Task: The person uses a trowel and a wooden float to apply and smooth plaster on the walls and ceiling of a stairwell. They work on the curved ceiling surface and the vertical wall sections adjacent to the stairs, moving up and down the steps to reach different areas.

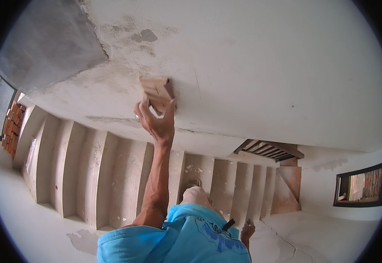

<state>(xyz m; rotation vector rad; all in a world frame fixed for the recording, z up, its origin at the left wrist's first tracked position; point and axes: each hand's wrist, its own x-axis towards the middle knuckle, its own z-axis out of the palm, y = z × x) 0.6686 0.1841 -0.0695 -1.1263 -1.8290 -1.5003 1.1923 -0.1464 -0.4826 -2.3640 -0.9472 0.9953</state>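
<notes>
My left hand [158, 125] reaches up to the pale wall, its fingers and thumb gripping a folded sheet of sandpaper [156, 92]. The sheet is tan, with a dark reddish-brown face showing at its right edge, and it lies against the wall. A ring shows on one finger. Low at my right side hangs my right hand [247, 229], small in view with its fingers curled in. Whatever it may hold is too small to make out.
I stand on a pale staircase [125, 175] dotted with flakes and dust. Above left, a grey patch [55, 41] meets the wall's rough, stained surface. Stacked bricks [13, 127] stand at far left. A dark railing [270, 150] and a window [362, 186] are to the right.
</notes>
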